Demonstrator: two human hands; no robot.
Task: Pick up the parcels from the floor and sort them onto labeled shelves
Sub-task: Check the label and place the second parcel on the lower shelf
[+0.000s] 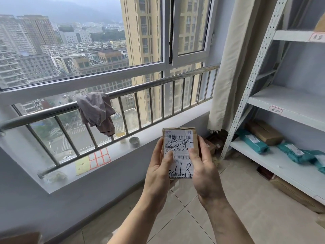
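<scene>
A small brown cardboard parcel with a white shipping label and black handwriting is held upright in front of me, above the tiled floor. My left hand grips its left edge with the thumb on the label. My right hand grips its right edge, thumb also on the label. The grey metal shelf unit stands at the right, with pink labels on the shelf fronts. Teal bag parcels and a brown box lie on its lower shelf.
A window with a steel railing fills the left, with a grey cloth hung over it. On the sill sit a tape roll and sticker sheets. A beige curtain hangs beside the shelf. Boxes lie under the shelf.
</scene>
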